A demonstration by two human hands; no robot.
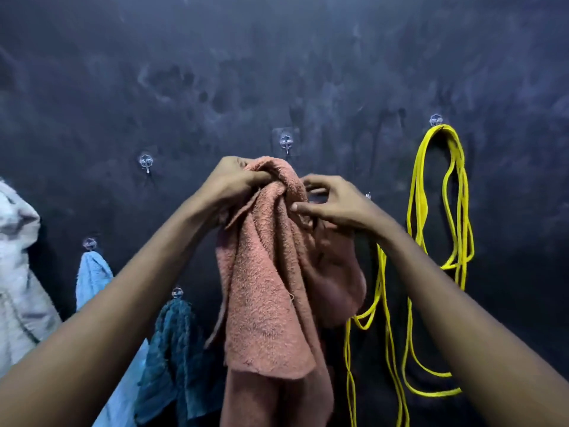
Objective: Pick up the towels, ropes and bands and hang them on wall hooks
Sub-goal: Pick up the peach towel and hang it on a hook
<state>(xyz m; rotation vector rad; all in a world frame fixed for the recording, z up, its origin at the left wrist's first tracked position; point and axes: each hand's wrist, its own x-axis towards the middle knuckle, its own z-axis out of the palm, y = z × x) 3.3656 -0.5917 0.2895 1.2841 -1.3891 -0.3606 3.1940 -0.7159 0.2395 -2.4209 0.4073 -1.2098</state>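
Observation:
A salmon-pink towel (271, 291) hangs bunched in front of the dark wall, held up at its top. My left hand (234, 180) grips the towel's upper fold. My right hand (332, 204) pinches the fold just to the right, fingers curled on the cloth. A clear wall hook (286, 142) sits bare just above the towel's top. Another bare hook (146, 163) is further left. Yellow bands (443, 211) hang from a hook (436, 120) at the right, and a second yellow loop (381, 303) hangs below my right wrist.
A light blue towel (92, 275) hangs from a hook (90, 243) at the lower left. A teal towel (175, 349) hangs from a hook (177, 293) beside it. A white cloth (18, 266) hangs at the far left edge.

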